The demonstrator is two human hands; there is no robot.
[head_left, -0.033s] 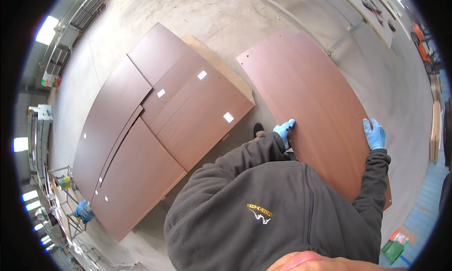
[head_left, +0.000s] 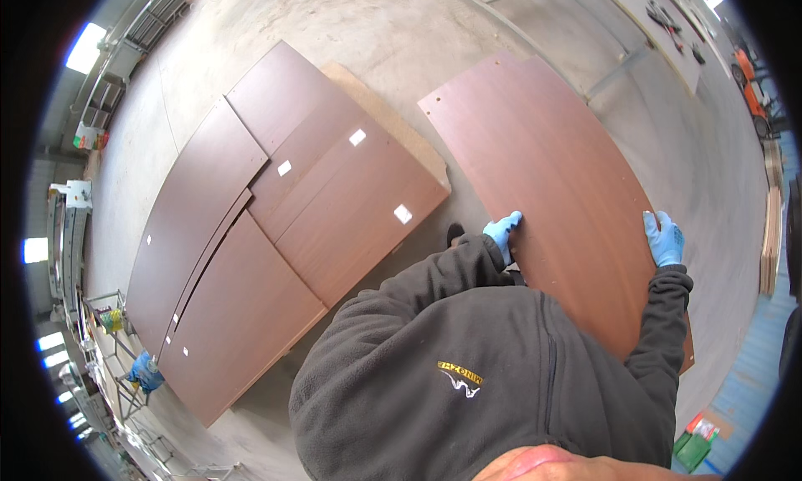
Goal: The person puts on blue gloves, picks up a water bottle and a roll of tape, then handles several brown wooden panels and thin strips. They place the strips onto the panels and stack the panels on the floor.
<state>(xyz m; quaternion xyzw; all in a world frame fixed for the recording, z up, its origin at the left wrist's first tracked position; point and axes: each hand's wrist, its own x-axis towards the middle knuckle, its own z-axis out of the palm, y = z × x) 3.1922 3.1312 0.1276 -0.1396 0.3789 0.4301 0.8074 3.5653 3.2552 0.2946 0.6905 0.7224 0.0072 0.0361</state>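
A long brown wood-grain panel (head_left: 555,180) is held up in front of me, with small holes near its far end. My left hand (head_left: 503,230), in a light-blue glove, grips its left edge, thumb lying on the upper face. On the opposite edge, my right hand (head_left: 664,239) in a matching glove is closed round the board, with the thumb on top. The fingers beneath the board are hidden. Its near end runs behind my dark fleece and right sleeve.
To the left lie several stacked brown panels (head_left: 334,222) with white labels over a chipboard sheet (head_left: 409,130). A metal frame (head_left: 618,68) and a table with tools (head_left: 668,26) stand at far right. A blue bag (head_left: 146,372) hangs on a rack at lower left.
The stacked panels and the floor have shifted very slightly left in view. The held panel and both hands keep nearly the same place.
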